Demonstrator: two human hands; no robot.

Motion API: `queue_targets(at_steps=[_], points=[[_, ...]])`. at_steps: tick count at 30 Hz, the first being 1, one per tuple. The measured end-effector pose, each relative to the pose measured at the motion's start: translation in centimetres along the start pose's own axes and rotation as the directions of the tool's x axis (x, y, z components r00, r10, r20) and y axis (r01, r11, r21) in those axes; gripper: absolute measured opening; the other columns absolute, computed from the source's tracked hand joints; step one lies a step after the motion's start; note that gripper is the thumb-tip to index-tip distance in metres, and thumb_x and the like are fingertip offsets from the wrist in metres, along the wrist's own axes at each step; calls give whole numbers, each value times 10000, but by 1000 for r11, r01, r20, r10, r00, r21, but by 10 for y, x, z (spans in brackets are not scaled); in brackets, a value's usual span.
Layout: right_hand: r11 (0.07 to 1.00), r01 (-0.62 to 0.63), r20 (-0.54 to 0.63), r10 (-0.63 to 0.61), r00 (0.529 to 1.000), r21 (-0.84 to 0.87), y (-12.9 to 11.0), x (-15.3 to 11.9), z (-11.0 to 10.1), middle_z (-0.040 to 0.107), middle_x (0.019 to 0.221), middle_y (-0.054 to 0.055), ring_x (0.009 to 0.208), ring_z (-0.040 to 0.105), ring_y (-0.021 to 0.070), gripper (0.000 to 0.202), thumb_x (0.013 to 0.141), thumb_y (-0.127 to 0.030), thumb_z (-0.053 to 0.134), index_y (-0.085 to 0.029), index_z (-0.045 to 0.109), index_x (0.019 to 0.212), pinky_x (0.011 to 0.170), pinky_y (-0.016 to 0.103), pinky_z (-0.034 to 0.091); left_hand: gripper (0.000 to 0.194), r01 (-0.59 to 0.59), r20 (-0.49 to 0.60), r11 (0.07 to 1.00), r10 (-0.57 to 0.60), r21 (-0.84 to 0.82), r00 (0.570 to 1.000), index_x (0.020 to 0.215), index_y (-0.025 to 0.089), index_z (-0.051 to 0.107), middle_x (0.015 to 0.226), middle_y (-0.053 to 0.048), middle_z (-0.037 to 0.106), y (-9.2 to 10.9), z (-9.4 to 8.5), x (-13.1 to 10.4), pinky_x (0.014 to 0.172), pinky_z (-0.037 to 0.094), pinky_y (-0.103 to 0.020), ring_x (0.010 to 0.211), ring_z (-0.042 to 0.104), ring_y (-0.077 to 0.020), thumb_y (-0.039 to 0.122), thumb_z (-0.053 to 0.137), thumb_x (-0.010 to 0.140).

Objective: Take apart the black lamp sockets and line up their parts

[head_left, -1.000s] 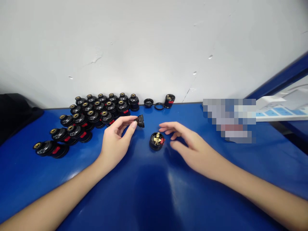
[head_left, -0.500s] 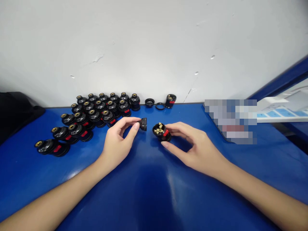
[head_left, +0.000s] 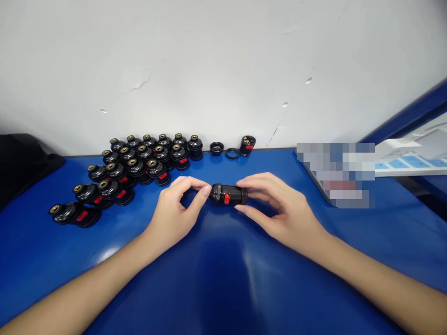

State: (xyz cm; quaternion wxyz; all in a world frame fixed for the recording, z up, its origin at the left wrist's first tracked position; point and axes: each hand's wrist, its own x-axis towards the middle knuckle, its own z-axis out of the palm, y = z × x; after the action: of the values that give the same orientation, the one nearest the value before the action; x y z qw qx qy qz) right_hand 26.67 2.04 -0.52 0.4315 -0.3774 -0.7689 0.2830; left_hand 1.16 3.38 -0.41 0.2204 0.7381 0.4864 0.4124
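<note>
The fingers of our left hand pinch together on the narrow end of the black cap; those of our right hand curve around the base of the body, thumb on the near side. Cap and body meet end to end, lying sideways between our hands, with the body's red tab toward us; whether they touch the table, we cannot tell. They sit midway along the table, well short of its back edge.

A strip of blue surface runs between them and the back edge, where a cup, a ring and a spare body stand in line. Left of these, rows of sockets reach from the back edge toward the left, near a black cloth at the back left corner. Toward the right edge lies a blurred-out item, well apart from our right hand. Nearer us, between our forearms, the blue surface spreads wide.
</note>
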Motion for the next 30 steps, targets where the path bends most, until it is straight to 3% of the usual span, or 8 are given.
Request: queue_targets(at_steps=[4, 7, 12, 15, 18, 23, 28, 30], points=[[998, 61, -13, -61, 998, -15, 1, -1, -1, 689, 1264, 77, 1176, 733, 230, 363, 991, -165, 766, -309, 701, 1318, 1012, 426, 713, 260, 6, 7, 999, -6, 46, 1000, 868, 246, 758, 848, -11, 797, 3, 1, 1, 794, 565, -349, 801, 722, -201, 412, 646, 1035], [995, 94, -14, -94, 995, -30, 2, -1, -1, 701, 1262, 76, 1167, 745, 236, 376, 979, -158, 779, -316, 719, 1314, 1002, 431, 714, 267, 5, 10, 998, -5, 68, 1000, 865, 250, 745, 838, -5, 804, 5, 1, 2, 852, 549, -382, 803, 722, -207, 434, 645, 1031], [996, 84, -4, -84, 996, -9, 0, 0, -1, 708, 1239, 68, 1126, 763, 219, 362, 972, -165, 790, -302, 732, 1302, 977, 392, 721, 216, 1, 84, 1000, -2, 13, 996, 1165, 275, 724, 965, -20, 832, 4, 1, -1, 972, 537, -433, 965, 755, -243, 436, 652, 1040], [999, 32, -5, -31, 999, 28, 0, 0, -2, 705, 1231, 68, 1115, 766, 209, 334, 986, -180, 776, -293, 727, 1297, 981, 385, 723, 355, -33, 126, 996, 44, -88, 991, 1346, 273, 633, 1172, -58, 795, 2, 1, -4, 1029, 559, -429, 1101, 753, -244, 362, 716, 1012], [999, -17, 4, 17, 1000, 47, 1, 1, -2, 712, 1227, 71, 1103, 774, 210, 302, 991, -199, 772, -282, 732, 1279, 990, 399, 724, 427, -85, 147, 976, 116, -202, 982, 1376, 278, 588, 1310, -78, 732, 0, 2, -6, 1057, 589, -408, 1149, 748, -229, 245, 748, 982], [995, -53, 27, 51, 998, 80, 0, -1, -1, 723, 1203, 64, 1050, 799, 199, 299, 978, -230, 796, -267, 737, 1268, 971, 375, 731, 508, -202, 117, 953, 232, -225, 966, 1380, 298, 594, 1316, -87, 677, -5, 4, -6, 1140, 569, -467, 1255, 689, -257, 97, 735, 936], [996, -41, 48, 37, 998, 74, 0, -2, 0, 720, 1189, 60, 1026, 807, 202, 293, 977, -241, 800, -272, 732, 1260, 948, 377, 738, 710, -186, 128, 950, 223, -250, 966, 1506, 331, 471, 1527, -133, 533, -3, 3, -7, 1197, 546, -539, 1242, 703, -283, 257, 846, 908], [996, -31, 66, 25, 998, 78, 0, -2, -1, 719, 1188, 59, 1031, 805, 203, 298, 980, -248, 800, -275, 723, 1267, 951, 380, 737, 622, -121, 148, 958, 163, -258, 975, 1509, 340, 429, 1506, -120, 564, -2, 2, -8, 1235, 513, -549, 1097, 753, -225, 312, 769, 989]])
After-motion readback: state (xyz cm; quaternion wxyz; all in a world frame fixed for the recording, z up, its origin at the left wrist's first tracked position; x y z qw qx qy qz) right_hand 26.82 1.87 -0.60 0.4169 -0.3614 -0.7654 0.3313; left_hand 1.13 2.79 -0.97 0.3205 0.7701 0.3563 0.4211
